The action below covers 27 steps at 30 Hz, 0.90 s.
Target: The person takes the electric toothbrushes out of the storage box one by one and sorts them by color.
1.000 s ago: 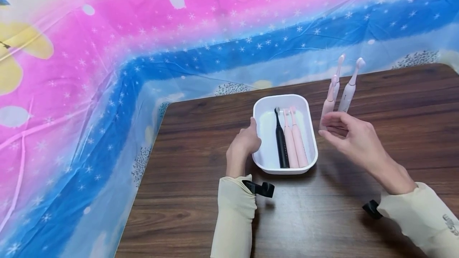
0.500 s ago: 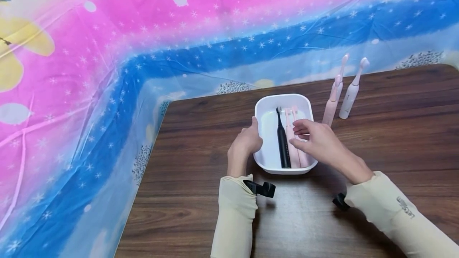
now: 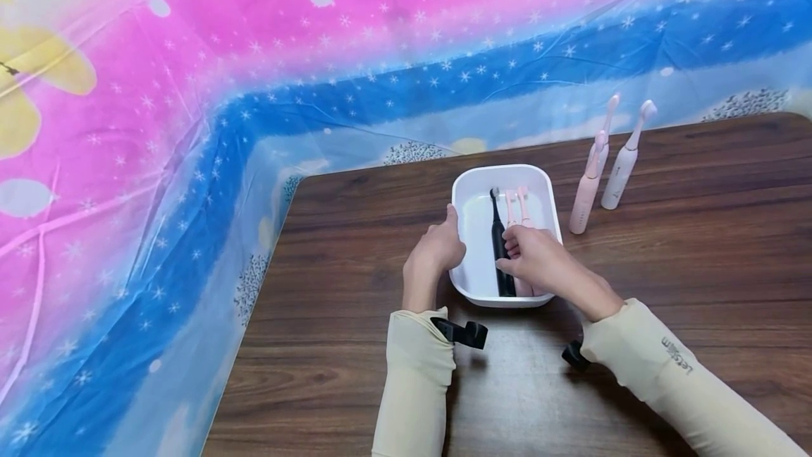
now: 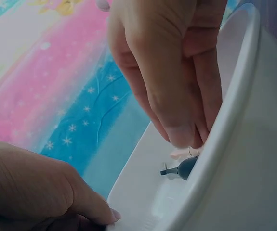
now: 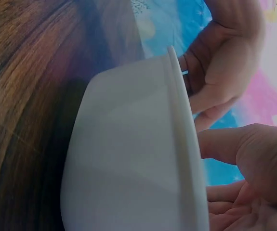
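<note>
A white plastic tub holds a black electric toothbrush and two pink electric toothbrushes lying side by side. At the tub's left side, my left hand grips the rim with the thumb over the edge. My right hand reaches over the right rim, thumb and fingers spread apart at the black toothbrush and covering the pink handles. In the left wrist view the right hand hangs over the black toothbrush. The rim hides its fingertips in the right wrist view.
Right of the tub, a pink electric toothbrush stands upright on the wooden table. A white one and another pale one stand behind it. A patterned cloth hangs along the table's far and left edges.
My right hand has moved left from the standing pink toothbrush, leaving it upright, and over into the tub to the black toothbrush. The left hand stays on the rim.
</note>
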### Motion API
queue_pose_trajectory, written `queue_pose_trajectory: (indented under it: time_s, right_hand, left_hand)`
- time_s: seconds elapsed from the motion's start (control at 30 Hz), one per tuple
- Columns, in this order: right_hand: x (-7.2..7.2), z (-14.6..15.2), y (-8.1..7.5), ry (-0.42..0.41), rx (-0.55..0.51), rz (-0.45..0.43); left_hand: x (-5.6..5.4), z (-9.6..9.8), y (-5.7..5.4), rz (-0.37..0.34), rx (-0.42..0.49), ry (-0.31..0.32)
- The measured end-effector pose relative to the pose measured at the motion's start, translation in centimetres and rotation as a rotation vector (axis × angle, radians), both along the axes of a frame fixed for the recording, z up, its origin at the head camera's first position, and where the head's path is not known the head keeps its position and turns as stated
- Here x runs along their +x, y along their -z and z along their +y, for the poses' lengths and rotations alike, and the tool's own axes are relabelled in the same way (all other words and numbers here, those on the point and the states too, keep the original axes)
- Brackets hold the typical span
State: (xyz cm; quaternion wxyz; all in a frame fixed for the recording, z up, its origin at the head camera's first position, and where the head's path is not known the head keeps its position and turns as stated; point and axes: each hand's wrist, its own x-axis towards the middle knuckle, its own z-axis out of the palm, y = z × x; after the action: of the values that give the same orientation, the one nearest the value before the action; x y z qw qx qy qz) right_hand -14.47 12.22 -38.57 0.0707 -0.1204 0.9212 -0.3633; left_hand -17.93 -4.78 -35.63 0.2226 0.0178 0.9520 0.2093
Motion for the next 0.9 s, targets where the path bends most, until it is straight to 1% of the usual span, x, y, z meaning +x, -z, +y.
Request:
queue_pose_trajectory:
  time_s: [0.17,0.27,0.53,0.7,0.9]
  right_hand:
    - [-0.2,-0.6,0.0,0.011,0.039,-0.027]
    - [-0.4,-1.1,0.1,0.010,0.041,-0.045]
    - [-0.9,-2.6,0.8,0.002,0.030,0.000]
    - [-1.3,-3.3,1.2,0.044,0.019,-0.007]
    - [-1.8,-3.6,1.6,0.101,-0.011,-0.037]
  left_hand:
    - [0.0,0.0,-0.1,-0.011,-0.002,-0.007]
    - [0.0,-0.1,-0.1,-0.010,-0.007,-0.008]
    - [0.0,0.0,0.0,0.011,-0.010,0.017]
    - [-0.1,0.1,0.1,0.024,-0.014,0.034]
    - [0.0,0.0,-0.1,0.020,-0.024,0.028]
